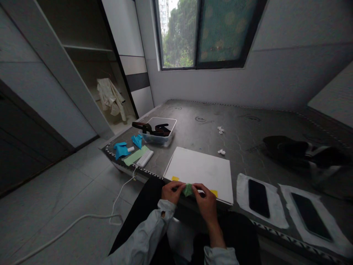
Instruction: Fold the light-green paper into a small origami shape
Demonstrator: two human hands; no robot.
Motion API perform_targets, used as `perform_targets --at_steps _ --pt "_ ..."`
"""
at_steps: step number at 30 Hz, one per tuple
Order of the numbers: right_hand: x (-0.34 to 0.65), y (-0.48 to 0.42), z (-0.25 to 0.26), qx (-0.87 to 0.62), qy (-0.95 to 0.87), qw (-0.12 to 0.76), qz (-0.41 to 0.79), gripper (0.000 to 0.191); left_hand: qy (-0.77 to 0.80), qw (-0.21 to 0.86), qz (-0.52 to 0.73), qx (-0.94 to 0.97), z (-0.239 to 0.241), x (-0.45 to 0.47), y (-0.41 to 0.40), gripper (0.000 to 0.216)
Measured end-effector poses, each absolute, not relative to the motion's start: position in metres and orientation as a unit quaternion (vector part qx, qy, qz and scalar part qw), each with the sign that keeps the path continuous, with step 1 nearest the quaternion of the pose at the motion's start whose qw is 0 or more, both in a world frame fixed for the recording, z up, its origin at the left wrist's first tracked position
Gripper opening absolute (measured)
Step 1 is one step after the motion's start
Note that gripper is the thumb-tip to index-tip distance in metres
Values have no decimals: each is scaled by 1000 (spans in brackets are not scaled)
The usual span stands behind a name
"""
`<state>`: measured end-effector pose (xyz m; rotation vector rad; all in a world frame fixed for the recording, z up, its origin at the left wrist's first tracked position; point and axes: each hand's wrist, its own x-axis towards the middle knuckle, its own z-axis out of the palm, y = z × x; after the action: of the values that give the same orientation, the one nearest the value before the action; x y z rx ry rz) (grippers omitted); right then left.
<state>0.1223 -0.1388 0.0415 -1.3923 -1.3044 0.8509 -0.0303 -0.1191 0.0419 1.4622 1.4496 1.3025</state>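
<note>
A small piece of folded green paper (188, 190) is held between my two hands, just over the near edge of a flat white box (200, 169). My left hand (172, 192) pinches its left side between thumb and fingers. On the other side, my right hand (206, 200) pinches the right edge the same way. Yellow tabs (175, 179) show on the box's near edge beside each hand. The finer folds of the paper are too small to make out.
To the left lie folded blue paper pieces (121, 150), a green paper strip (135, 156), a white power strip (145, 158) and a clear plastic bin (162, 140) with dark straps. Two phones (258, 198) rest on white cloths at right. A black bag (292, 151) lies beyond.
</note>
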Motion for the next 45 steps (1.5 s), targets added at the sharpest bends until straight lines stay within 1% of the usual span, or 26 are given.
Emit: perform_targets --at_steps 4,9,12,15,18,21,27,37,41,45 --pt "123 -139 41 -569 -526 512 370 30 558 341 514 555 43 -30 -119 15" --pt "126 -136 39 -566 -460 554 402 34 593 345 534 495 36 -34 -115 20" --pt "127 -134 37 -564 -424 583 403 34 607 395 543 426 30 -37 -112 33" --pt "128 -132 35 -569 -398 600 396 34 589 453 565 359 25 -36 -108 43" --pt "129 -131 31 -572 -382 608 398 35 559 487 588 324 22 -34 -106 49" --pt "129 -130 29 -567 -372 615 402 35 545 496 598 316 21 -32 -105 51" --pt "128 -132 32 -550 -371 632 401 32 538 492 590 347 24 -31 -110 44" --pt "127 -138 40 -594 -475 574 303 32 552 461 583 378 24 -30 -113 36" --pt "128 -137 39 -585 -523 564 257 26 549 457 583 388 20 -30 -113 31" --pt "129 -135 36 -597 -527 550 251 26 547 459 577 396 19 -30 -114 30"
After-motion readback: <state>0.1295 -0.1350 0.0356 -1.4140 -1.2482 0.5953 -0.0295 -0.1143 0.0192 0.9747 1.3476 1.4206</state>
